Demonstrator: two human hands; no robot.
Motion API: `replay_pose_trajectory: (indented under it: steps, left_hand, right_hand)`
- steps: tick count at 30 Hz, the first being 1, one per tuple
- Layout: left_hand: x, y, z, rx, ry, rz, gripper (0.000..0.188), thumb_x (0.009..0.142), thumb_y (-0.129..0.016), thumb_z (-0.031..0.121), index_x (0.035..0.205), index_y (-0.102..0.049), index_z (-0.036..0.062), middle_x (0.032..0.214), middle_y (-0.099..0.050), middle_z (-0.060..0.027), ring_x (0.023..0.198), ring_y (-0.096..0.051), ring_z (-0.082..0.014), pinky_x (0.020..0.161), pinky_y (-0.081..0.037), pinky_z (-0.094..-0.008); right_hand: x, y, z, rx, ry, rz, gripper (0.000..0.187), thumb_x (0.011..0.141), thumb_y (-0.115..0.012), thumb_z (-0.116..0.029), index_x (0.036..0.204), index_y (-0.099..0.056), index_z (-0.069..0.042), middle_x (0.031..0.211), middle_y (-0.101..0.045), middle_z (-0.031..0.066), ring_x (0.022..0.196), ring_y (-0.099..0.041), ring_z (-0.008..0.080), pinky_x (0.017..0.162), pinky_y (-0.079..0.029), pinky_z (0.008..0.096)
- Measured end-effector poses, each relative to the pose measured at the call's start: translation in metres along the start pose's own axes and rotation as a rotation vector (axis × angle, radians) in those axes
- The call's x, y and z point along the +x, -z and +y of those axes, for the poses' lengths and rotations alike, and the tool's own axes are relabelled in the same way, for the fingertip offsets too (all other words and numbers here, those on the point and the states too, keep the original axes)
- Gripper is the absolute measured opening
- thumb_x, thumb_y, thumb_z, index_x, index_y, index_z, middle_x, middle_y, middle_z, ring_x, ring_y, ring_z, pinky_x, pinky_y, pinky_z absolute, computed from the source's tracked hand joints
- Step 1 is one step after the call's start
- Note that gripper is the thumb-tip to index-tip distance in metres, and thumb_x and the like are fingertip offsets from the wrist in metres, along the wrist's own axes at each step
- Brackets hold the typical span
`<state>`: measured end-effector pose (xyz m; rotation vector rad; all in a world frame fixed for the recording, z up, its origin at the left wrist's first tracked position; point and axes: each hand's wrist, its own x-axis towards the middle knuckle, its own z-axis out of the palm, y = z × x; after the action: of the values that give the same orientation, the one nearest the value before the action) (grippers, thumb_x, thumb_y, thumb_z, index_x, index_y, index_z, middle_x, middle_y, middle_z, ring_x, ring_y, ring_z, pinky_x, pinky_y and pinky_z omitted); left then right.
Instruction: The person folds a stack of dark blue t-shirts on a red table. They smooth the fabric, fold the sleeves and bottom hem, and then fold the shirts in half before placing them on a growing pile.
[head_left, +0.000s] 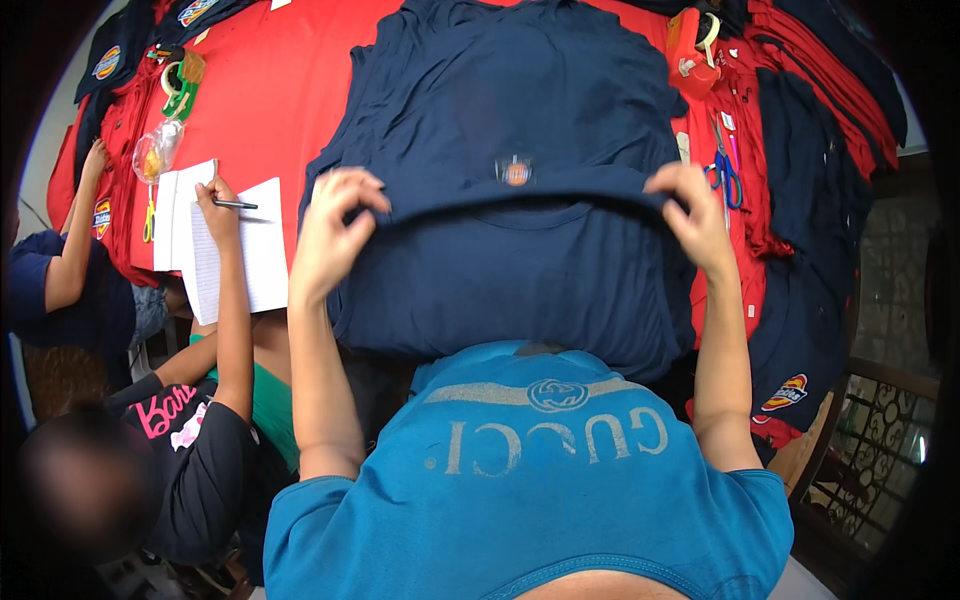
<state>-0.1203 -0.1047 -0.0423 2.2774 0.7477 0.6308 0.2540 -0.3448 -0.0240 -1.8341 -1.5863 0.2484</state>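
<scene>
A navy blue shirt lies spread out in front of me, with a small orange-and-white label near its near edge. My left hand pinches the left end of that edge, and my right hand pinches the right end. Between them the edge is raised in a shallow arch. Beneath it, the rounded neckline of another navy shirt shows, its near part reaching to my body. The fingertips are partly hidden by the cloth.
A red cloth covers the table. At left, a person's hand holds a pen over an open notebook; another person sits beyond. Tape dispensers and a red one, blue-handled scissors and garment piles lie around.
</scene>
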Motion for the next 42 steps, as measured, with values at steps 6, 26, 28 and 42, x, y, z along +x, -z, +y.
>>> replay_pose_trajectory:
  steps: [6,26,28,42]
  left_hand:
    - [-0.056,-0.038,-0.014,-0.073,0.197,0.150,0.015,0.074,-0.072,0.002,0.088,-0.070,0.0063,0.120,-0.053,-0.0089,0.132,-0.042,-0.0312,0.108,-0.034,-0.0420]
    - [0.014,0.013,0.011,-0.030,0.473,0.328,0.037,0.088,-0.067,0.039,0.096,-0.067,0.0030,0.095,-0.066,-0.0125,0.089,-0.061,-0.0223,0.081,-0.048,-0.0348]
    - [-0.026,0.019,0.002,-0.027,0.566,0.179,0.036,0.087,-0.069,0.038,0.092,-0.065,0.0018,0.086,-0.066,-0.0126,0.082,-0.062,-0.0204,0.079,-0.049,-0.0332]
    - [-0.190,-0.007,0.026,-0.037,0.778,0.022,0.015,0.082,-0.063,0.006,0.091,-0.051,0.0027,0.083,-0.054,-0.0146,0.075,-0.057,-0.0324,0.070,-0.047,-0.0377]
  right_hand:
    - [-0.063,-0.040,0.001,-0.131,-0.049,0.136,0.032,0.079,-0.059,0.008,0.101,-0.072,-0.011,0.106,-0.062,0.0061,0.106,-0.057,0.0265,0.105,-0.037,0.0451]
    - [0.084,-0.028,-0.051,-0.273,-0.004,0.406,0.023,0.087,-0.064,-0.022,0.105,-0.068,-0.009,0.101,-0.066,0.0088,0.101,-0.055,0.0288,0.089,-0.043,0.0381]
    - [0.098,-0.059,-0.083,-0.049,0.113,0.142,0.020,0.087,-0.061,-0.015,0.103,-0.068,-0.007,0.103,-0.067,0.0111,0.095,-0.060,0.0294,0.088,-0.046,0.0387]
    - [0.162,-0.165,-0.132,0.058,0.487,-0.208,0.015,0.079,-0.053,0.001,0.090,-0.062,-0.001,0.095,-0.057,0.0130,0.093,-0.060,0.0307,0.084,-0.050,0.0379]
